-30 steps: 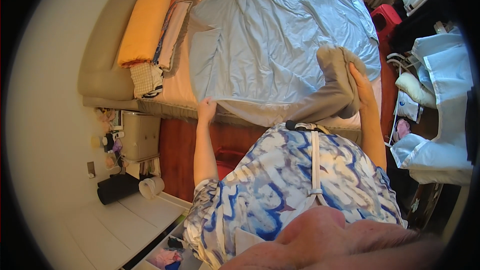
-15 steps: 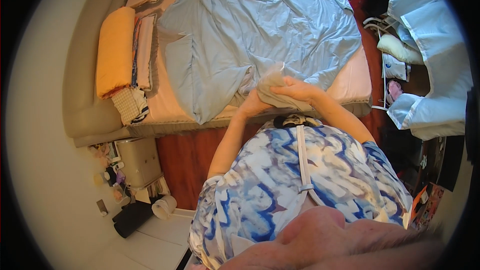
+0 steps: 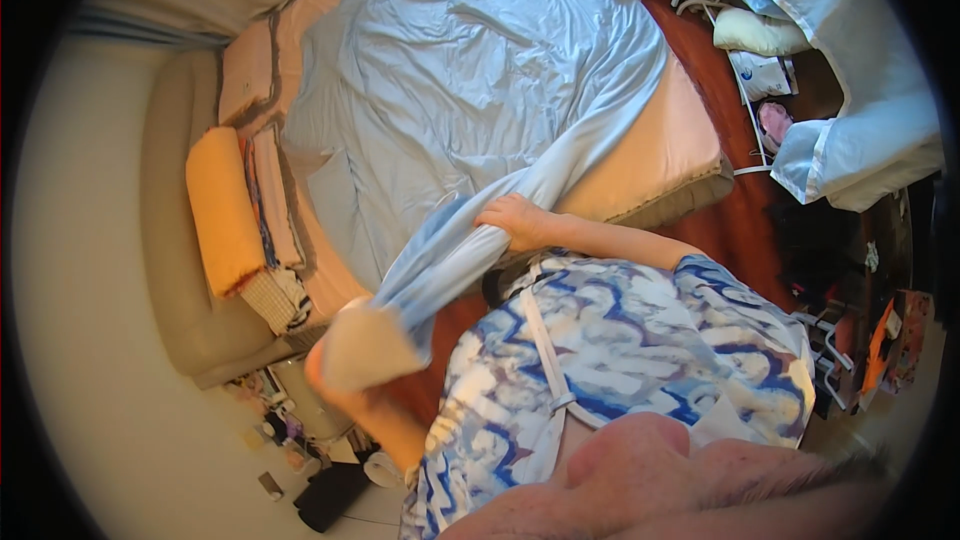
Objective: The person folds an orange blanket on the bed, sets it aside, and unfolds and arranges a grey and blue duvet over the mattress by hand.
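Note:
A wrinkled light-blue duvet cover is spread over the bed, its near edge gathered into a twisted length drawn off toward me. My right hand is closed round this length, just above the bed's near side. Out to the left, my left hand grips the cover's end and is smeared by motion. A beige corner of the cloth flares beside it and hides most of its fingers. Between my hands the cloth runs slanting down to the left.
Peach bedding shows at the bed's right corner. A rolled yellow quilt and folded bedding lie along the left side by the padded headboard. To the right, a white rack holds a pillow, beneath a hanging pale-blue cloth.
Both hands were close together on the cloth's edge. My left hand has swung far left and nearer me, pulling the cover into a taut twist; my right hand has shifted slightly left.

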`<state>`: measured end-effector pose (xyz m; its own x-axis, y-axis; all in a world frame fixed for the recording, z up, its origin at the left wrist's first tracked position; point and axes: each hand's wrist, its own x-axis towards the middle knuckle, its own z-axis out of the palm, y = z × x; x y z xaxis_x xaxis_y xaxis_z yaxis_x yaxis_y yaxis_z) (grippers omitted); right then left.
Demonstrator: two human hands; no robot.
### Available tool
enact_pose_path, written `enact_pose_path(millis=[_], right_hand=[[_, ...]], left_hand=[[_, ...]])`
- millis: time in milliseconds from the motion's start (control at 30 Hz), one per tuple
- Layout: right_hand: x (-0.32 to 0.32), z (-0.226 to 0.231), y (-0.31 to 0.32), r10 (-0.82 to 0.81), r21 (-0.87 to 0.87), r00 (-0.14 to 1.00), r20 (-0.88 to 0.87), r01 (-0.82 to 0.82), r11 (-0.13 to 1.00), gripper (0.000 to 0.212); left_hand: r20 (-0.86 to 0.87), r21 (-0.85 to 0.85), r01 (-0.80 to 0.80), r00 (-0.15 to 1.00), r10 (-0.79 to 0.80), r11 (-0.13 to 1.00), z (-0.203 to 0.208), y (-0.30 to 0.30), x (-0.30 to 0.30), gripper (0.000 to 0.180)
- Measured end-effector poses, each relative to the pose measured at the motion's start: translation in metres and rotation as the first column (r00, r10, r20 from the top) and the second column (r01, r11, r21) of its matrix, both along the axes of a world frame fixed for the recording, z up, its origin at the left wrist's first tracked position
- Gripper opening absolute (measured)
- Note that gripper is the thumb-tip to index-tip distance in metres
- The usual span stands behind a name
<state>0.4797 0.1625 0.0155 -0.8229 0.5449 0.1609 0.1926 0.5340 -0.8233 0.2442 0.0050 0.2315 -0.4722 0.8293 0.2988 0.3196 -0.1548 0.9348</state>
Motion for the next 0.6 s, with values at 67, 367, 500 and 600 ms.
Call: enact_pose_path(millis=[67,367,500,600], right_hand=[[0.017,-0.015,0.019,-0.077,0.21,0.991,0.11,0.052,0.976,0.045],[0.174,-0.108,0.125,-0.43,0.433,0.756,0.494,0.214,0.875,0.018],[0.229,-0.148,0.086,-0.111,0.067,0.637,0.763,0.093,0.993,0.015],[0.246,-0.18,-0.002,0.145,-0.202,0.597,0.789,0.03,0.979,0.018]], left_hand=[[-0.583,0.207,-0.004,0.803,0.126,0.978,0.074,0.02,0.029,0.027],[-0.381,0.371,-0.605,0.593,0.71,0.704,0.099,-0.029,-0.008,0.028],[-0.178,0.263,-0.762,0.564,0.806,0.591,0.074,-0.028,-0.039,0.028],[0.015,0.134,-0.83,0.548,0.836,0.541,0.044,-0.029,-0.08,0.028]])
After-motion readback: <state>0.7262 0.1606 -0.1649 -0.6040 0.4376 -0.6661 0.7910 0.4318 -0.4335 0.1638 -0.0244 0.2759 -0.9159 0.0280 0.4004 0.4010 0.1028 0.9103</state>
